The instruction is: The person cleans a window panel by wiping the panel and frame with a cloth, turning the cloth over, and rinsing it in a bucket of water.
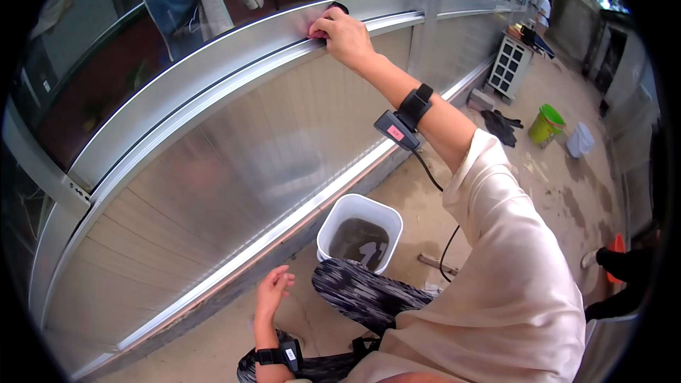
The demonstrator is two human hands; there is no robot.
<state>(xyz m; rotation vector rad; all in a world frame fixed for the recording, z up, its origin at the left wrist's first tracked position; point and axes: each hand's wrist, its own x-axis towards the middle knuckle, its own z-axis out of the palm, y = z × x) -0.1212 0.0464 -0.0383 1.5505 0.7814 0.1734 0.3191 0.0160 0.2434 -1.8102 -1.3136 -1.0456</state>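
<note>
My right hand (340, 34) is closed at the silver window frame (284, 37), near the top middle of the view. Its fingers press something small and dark pink, perhaps a cloth, against the frame's ledge; most of it is hidden. My left hand (274, 286) hangs low, in front of the lower wall panel (234, 163), with its fingers loosely apart and nothing in them. Between my knee and the wall stands a white bucket (360, 206) with murky water in it. Behind the glass, cloths (174, 14) hang.
Farther along the wall stand a white cabinet (508, 65) and a person (544, 10). A dark cloth (501, 126), a green bucket (546, 126) and a white bag (580, 140) are on the ground. Another person's dark-clothed leg (624, 264) is beside a red container (616, 247).
</note>
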